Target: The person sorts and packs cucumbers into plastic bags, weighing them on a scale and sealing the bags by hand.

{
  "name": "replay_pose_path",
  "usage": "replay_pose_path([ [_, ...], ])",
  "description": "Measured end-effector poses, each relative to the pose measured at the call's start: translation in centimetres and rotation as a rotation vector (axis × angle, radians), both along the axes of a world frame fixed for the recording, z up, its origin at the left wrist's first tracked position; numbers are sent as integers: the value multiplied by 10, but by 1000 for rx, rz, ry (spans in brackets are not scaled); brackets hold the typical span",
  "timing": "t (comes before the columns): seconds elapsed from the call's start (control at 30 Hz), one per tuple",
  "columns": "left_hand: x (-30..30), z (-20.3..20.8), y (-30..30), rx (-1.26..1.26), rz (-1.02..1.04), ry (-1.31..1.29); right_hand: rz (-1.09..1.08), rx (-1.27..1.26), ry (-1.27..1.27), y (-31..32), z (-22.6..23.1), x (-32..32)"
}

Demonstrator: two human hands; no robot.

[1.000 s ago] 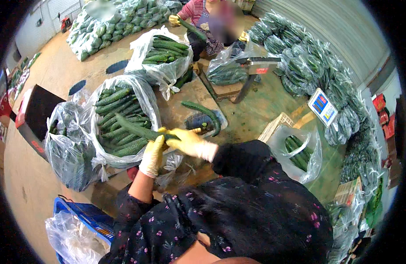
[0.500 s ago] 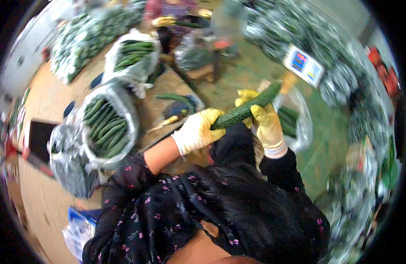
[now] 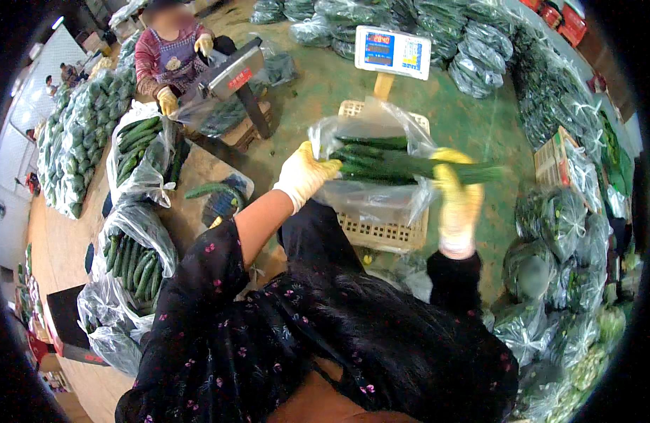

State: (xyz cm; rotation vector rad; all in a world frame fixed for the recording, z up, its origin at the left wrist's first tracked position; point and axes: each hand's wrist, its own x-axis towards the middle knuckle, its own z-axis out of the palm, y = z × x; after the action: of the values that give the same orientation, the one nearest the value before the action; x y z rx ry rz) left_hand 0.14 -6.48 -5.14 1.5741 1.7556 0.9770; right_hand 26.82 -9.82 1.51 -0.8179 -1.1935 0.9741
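My left hand (image 3: 307, 171), in a pale yellow glove, is closed at the left rim of a clear plastic bag (image 3: 402, 197), its fingertips close to the cucumbers inside. My right hand (image 3: 457, 190), gloved alike and smeared by motion, grips a long dark green cucumber (image 3: 485, 173) over the bag's right rim. One end of that cucumber sticks out to the right of the hand; the rest reaches over the bag. More cucumbers (image 3: 370, 149) lie in the bag, which sits in a cream plastic basket (image 3: 381, 236) by a scale display (image 3: 393, 53).
On the left, open bags of cucumbers (image 3: 134, 268) stand on a wooden board beside a curved loose cucumber (image 3: 215, 190). A co-worker (image 3: 173, 60) sits at the far left behind another scale (image 3: 233, 70). Filled bags (image 3: 550, 218) are piled along the right and back.
My view has swung right. The cucumber, held in both hands before, is now over the bag in my right hand. My left hand has moved to the bag's left rim.
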Motion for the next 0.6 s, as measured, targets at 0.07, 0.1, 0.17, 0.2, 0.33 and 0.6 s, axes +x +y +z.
replay_pose_path([
  [0.07,-9,-13,26,-170,46,-351,127,-138,27,26,-38,-20],
  [0.1,-2,7,24,-185,13,-617,209,-222,163,44,-61,-28],
  [0.17,12,36,29,-142,-6,-917,263,-333,305,75,-92,-39],
  [0.2,18,52,31,-71,-74,-981,322,-411,383,92,-107,-37],
  [0.33,17,80,34,-80,-334,-1053,-122,-321,-208,162,-188,24],
  [0.6,18,61,13,-148,-276,-1070,49,-526,-1136,122,-110,108],
])
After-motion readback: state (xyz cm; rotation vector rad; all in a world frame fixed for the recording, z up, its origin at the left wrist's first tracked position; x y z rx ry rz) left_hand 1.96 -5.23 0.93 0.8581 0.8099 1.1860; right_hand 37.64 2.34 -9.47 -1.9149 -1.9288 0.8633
